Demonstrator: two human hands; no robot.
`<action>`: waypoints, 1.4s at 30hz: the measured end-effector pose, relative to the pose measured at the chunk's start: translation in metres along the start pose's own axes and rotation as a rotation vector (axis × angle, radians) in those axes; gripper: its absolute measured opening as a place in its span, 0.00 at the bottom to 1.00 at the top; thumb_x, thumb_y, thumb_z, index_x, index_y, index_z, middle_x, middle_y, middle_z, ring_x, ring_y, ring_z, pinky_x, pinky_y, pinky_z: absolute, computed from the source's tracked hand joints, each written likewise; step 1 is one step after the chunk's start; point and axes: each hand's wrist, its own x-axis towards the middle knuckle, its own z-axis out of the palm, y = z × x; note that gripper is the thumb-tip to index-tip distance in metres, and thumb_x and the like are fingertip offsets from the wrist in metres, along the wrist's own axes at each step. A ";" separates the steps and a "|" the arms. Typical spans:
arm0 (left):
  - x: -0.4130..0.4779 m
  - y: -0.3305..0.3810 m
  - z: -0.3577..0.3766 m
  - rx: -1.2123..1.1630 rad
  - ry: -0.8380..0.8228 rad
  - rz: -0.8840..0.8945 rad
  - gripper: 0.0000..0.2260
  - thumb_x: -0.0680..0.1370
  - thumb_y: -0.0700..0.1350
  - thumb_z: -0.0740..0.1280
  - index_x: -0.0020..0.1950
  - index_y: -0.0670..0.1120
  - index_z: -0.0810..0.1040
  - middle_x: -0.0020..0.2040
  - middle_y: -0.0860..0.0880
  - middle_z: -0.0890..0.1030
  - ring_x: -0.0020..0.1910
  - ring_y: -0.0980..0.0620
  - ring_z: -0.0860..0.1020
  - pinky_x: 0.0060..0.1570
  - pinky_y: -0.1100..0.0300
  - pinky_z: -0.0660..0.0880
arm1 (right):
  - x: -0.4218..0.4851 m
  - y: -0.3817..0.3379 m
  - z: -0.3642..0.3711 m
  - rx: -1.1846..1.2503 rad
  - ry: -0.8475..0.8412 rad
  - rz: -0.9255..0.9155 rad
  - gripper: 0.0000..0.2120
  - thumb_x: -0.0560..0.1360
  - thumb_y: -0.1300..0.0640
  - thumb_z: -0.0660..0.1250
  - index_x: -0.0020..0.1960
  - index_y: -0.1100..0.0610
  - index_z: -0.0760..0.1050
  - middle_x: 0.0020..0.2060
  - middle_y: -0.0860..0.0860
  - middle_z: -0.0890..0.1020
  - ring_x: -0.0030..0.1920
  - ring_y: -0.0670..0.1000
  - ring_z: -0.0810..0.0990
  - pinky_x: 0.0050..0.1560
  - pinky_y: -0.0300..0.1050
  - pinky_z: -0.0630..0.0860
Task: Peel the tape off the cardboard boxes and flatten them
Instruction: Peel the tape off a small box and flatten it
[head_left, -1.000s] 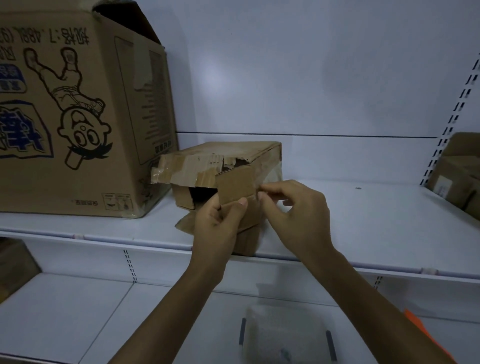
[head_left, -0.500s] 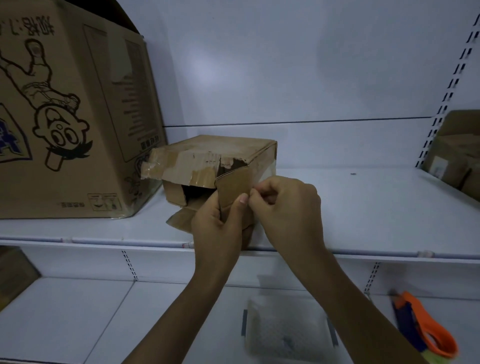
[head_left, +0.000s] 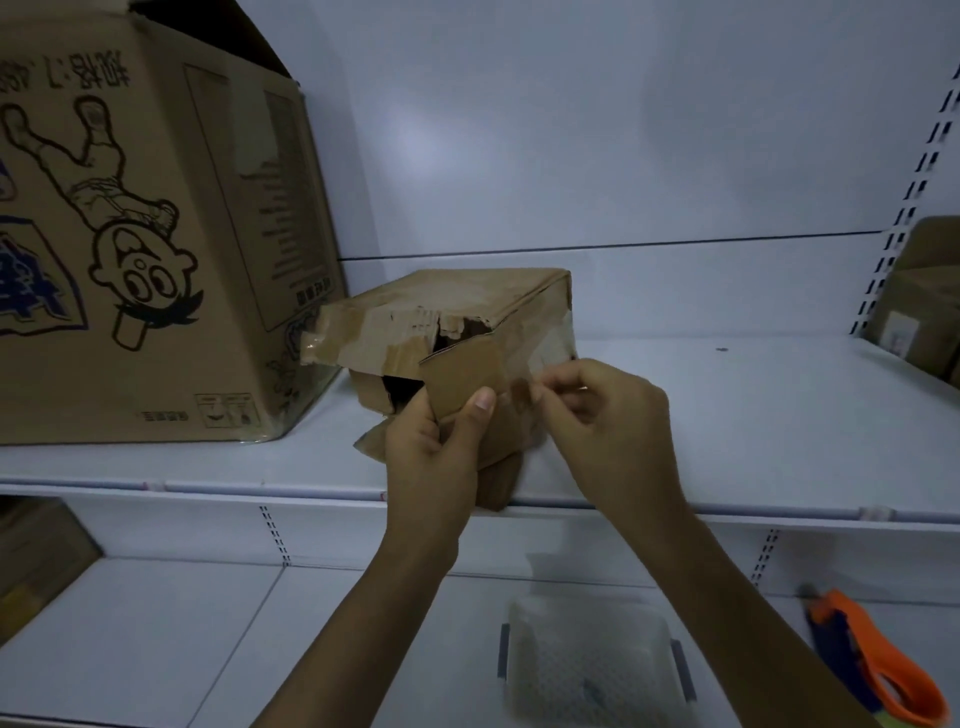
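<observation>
Upside-down Chinese print and digits "7.48" on the large cardboard box (head_left: 156, 260), otherwise illegible

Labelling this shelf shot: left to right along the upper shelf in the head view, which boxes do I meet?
First the large printed box → small torn box (left hand grips its flap, right hand pinches its tape) → brown boxes at the right edge.

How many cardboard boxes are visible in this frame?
4: large printed box upper left; small torn box centre; right-edge box; cropped box lower left. Others may be hidden.
</observation>
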 end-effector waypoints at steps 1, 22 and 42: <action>0.000 0.000 0.000 -0.009 0.004 -0.015 0.08 0.76 0.43 0.67 0.54 0.52 0.78 0.44 0.61 0.84 0.47 0.61 0.82 0.44 0.67 0.78 | -0.003 0.001 0.001 0.019 0.007 -0.018 0.06 0.73 0.60 0.72 0.49 0.61 0.83 0.41 0.52 0.85 0.38 0.43 0.81 0.44 0.32 0.78; -0.005 0.000 0.001 0.075 -0.005 0.029 0.08 0.76 0.44 0.67 0.52 0.54 0.79 0.47 0.55 0.85 0.50 0.57 0.82 0.48 0.62 0.79 | -0.001 -0.017 0.011 -0.326 -0.014 0.051 0.08 0.75 0.59 0.67 0.38 0.61 0.76 0.33 0.52 0.78 0.32 0.50 0.73 0.35 0.41 0.66; -0.008 0.001 0.001 0.026 -0.012 0.089 0.06 0.74 0.49 0.65 0.48 0.55 0.80 0.42 0.56 0.85 0.45 0.55 0.83 0.43 0.63 0.79 | -0.003 -0.036 0.012 -0.434 -0.185 0.186 0.13 0.81 0.50 0.55 0.54 0.54 0.75 0.49 0.50 0.80 0.46 0.47 0.76 0.44 0.38 0.68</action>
